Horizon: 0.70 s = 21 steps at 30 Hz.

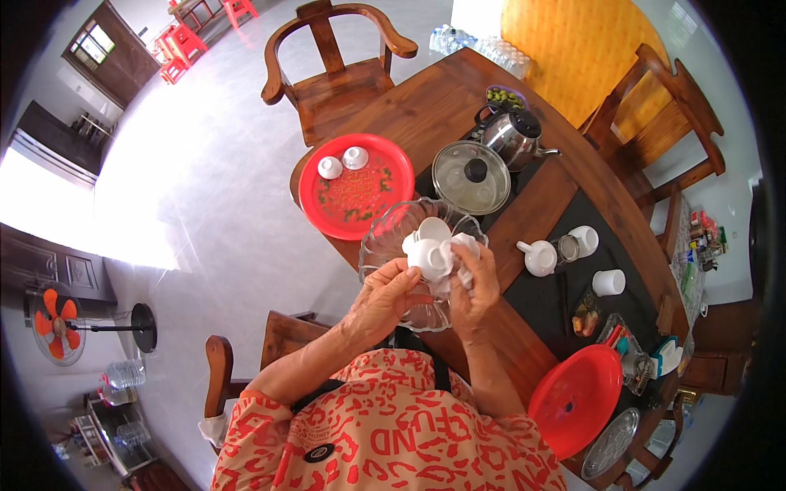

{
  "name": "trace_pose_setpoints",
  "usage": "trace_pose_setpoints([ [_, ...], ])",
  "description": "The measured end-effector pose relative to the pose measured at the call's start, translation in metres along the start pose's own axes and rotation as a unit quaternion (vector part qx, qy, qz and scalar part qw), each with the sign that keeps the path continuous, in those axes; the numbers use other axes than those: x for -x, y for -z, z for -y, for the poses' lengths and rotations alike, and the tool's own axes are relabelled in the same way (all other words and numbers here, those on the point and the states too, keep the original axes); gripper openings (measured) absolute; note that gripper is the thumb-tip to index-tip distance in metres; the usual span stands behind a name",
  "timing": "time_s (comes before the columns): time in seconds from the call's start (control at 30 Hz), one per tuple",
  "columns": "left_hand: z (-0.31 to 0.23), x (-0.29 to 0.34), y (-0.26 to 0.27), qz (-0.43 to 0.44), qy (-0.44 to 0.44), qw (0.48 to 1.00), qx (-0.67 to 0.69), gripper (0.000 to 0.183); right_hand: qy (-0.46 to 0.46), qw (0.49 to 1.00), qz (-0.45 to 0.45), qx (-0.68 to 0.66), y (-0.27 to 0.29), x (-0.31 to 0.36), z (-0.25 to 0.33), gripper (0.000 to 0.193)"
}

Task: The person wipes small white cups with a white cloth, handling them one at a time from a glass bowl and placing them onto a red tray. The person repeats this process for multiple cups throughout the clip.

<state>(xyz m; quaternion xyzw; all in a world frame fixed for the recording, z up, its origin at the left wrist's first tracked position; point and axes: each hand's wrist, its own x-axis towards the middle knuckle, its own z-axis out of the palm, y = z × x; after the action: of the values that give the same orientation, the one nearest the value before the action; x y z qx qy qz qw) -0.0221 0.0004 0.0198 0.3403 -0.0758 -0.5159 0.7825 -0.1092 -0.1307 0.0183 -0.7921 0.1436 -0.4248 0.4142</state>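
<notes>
Near the middle of the frame both hands meet over a clear glass bowl (pixel 385 237) with a scalloped rim, which stands at the near edge of the dark wooden table (pixel 426 106). The left hand (pixel 385 296) is closed around a small white cup (pixel 430 255), fingers curled on its side. The right hand (pixel 476 288) is closed on a white cloth (pixel 465 260) bunched against the same cup (how far the cloth goes into the cup cannot be told). Another white cup (pixel 434 228) lies in the bowl just above the held one, touching it.

Up and to the left of the bowl sits a red tray (pixel 360 200) carrying two white cups (pixel 342 162), side by side near its far rim. Above the bowl, a pot with a glass lid (pixel 471 176) stands just beside a steel kettle (pixel 516 135). To the right, on a black mat (pixel 540 303), are a white pitcher (pixel 539 258), a strainer (pixel 566 248) and two more white cups (pixel 598 262). A red basin (pixel 575 399) rests at the lower right of the frame. A wooden chair (pixel 336 74) stands at the top.
</notes>
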Motion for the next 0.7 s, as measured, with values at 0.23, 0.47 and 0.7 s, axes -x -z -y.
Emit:
trace_pose_setpoints([
  [0.23, -0.007, 0.005, -0.005, -0.021, -0.041, 0.970, -0.238, 0.019, -0.013, 0.997, -0.051, -0.047, 0.013, -0.011, 0.009, 0.031],
  [0.47, -0.010, 0.009, -0.013, -0.022, -0.076, 0.946, -0.314, 0.019, 0.072, 0.996, 0.043, 0.014, -0.007, -0.003, 0.022, 0.030],
  [0.7, -0.013, 0.011, -0.009, 0.005, -0.069, 0.927, -0.368, 0.015, -0.117, 0.965, 0.102, -0.213, 0.004, -0.016, 0.016, 0.018],
])
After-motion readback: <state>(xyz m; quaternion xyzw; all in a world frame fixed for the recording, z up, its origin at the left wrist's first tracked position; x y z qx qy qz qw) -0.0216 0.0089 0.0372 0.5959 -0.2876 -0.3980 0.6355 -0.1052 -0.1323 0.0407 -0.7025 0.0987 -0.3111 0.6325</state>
